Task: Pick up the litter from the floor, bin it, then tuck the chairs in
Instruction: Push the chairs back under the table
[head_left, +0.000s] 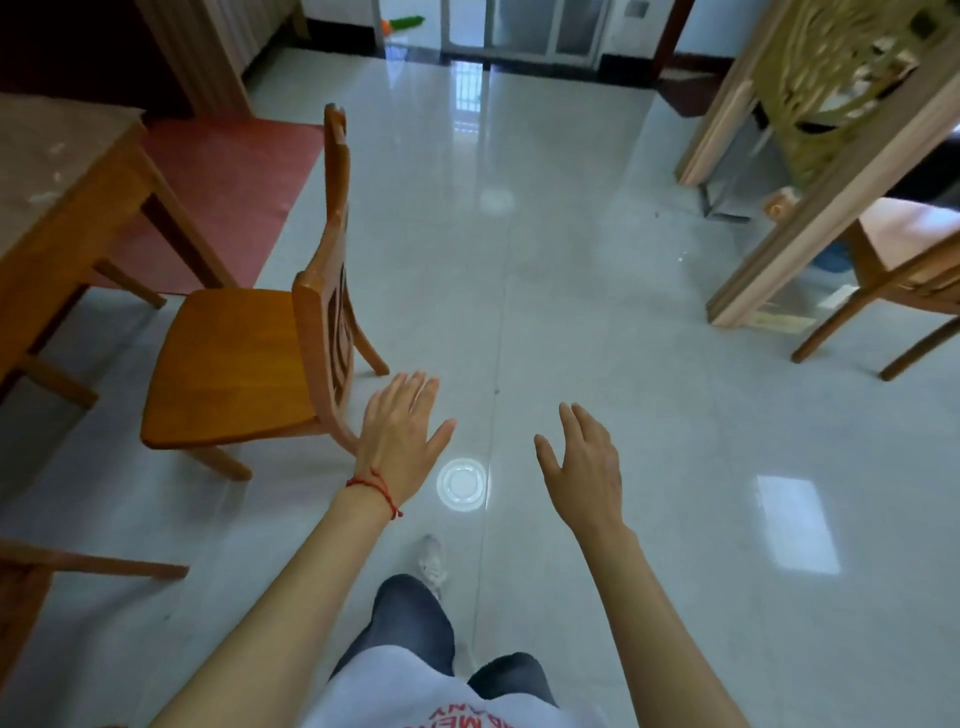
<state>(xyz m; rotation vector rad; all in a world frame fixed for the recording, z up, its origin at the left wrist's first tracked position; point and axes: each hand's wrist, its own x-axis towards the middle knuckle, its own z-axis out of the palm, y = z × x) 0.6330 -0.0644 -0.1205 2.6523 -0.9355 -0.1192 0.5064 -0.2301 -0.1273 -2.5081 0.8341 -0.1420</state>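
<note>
An orange wooden chair (234, 358) stands pulled out from the brown table (62, 171) at the left, its back facing me. My left hand (402, 439), with a red string at the wrist, hovers open just right of the chair's back, fingers spread, not touching it. My right hand (584, 465) is also open and holds nothing, out over the pale tiled floor. A second wooden chair (904, 280) stands at the right edge, partly cut off. No litter shows clearly on the floor; the round white spot between my hands looks like a lamp's reflection.
A wooden partition frame (810, 223) with a carved gold screen stands at the right. A red mat (223, 176) lies under the table's far side. Another chair's rail (78, 564) pokes in at lower left. Glass doors close the far end of the room.
</note>
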